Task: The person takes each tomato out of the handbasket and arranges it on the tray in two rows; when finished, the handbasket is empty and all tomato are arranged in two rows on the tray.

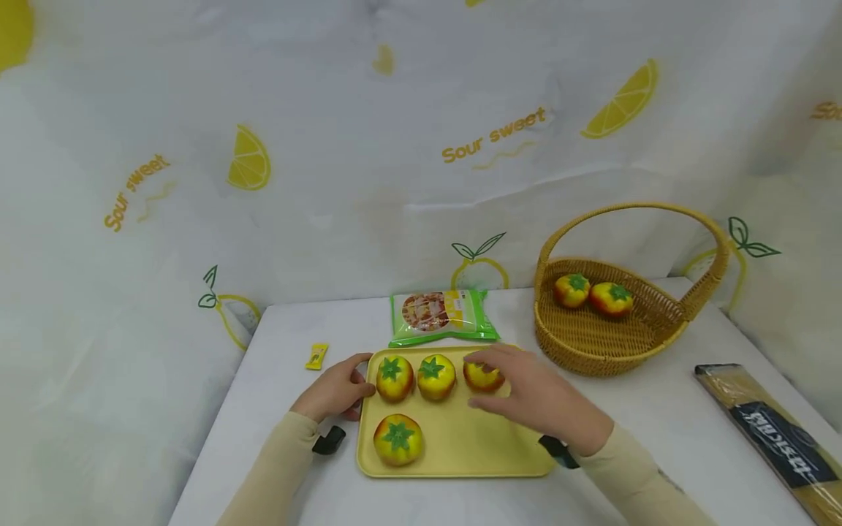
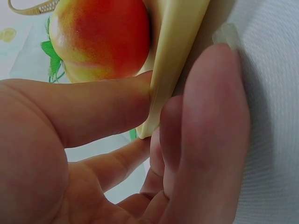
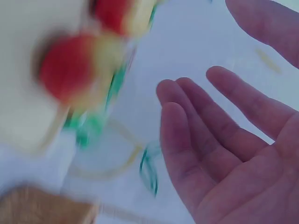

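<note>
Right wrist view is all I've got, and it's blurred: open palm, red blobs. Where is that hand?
Observer: In the head view the right hand is over the yellow tray, with its fingertips at the far-right fruit in the back row.
Operator: Fruit count on the tray?
Observer: Four. Three are in the back row and one is at front left, the front fruit.
Operator: Left hand?
Observer: The left hand pinches the tray's left rim. The left wrist view shows the thumb on top and the fingers underneath.
Operator: The wicker at my bottom edge?
Observer: That's a handled basket to the right of the tray. It holds two more fruits.
</note>
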A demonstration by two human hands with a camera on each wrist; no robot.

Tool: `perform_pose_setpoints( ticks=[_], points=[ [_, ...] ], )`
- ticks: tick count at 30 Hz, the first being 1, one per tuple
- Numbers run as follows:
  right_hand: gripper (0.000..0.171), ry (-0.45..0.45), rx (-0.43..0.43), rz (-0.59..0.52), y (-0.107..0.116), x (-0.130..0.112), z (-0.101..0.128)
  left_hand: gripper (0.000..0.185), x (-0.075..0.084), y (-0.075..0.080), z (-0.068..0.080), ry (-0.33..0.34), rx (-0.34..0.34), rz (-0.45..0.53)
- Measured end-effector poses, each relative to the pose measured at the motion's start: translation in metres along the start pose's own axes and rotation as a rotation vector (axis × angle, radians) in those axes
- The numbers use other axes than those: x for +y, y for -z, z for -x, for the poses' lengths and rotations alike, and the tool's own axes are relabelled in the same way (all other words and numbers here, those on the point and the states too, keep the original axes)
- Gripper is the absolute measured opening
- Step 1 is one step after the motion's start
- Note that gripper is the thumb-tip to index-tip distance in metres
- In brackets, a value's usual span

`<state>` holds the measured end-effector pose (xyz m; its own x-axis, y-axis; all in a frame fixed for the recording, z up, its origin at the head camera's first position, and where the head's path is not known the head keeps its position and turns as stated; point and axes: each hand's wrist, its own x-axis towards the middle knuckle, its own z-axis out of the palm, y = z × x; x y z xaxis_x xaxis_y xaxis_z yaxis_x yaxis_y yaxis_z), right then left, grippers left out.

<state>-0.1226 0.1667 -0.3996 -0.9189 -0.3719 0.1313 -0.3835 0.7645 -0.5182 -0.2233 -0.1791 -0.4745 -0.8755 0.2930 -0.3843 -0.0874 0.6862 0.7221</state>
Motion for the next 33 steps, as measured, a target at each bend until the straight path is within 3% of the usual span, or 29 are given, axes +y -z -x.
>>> perform_pose_setpoints(
  ticks=[7,15,23,33],
  points=[
    [0.054,-0.174,0.140,0.155,0.074,0.072,0.026,0.065,0.000,0.002,0.001,0.009,0.015,-0.013],
    [0.066,-0.342,0.118,0.209,0.126,0.155,0.037,0.066,-0.001,0.000,0.001,0.028,0.009,-0.019],
    [0.071,-0.381,0.067,0.197,0.132,0.204,0.024,0.064,0.000,-0.002,0.000,0.023,0.018,0.001],
    [0.076,-0.422,0.011,0.157,0.121,0.233,0.010,0.065,-0.003,-0.001,-0.001,0.035,0.012,0.013]
  ],
)
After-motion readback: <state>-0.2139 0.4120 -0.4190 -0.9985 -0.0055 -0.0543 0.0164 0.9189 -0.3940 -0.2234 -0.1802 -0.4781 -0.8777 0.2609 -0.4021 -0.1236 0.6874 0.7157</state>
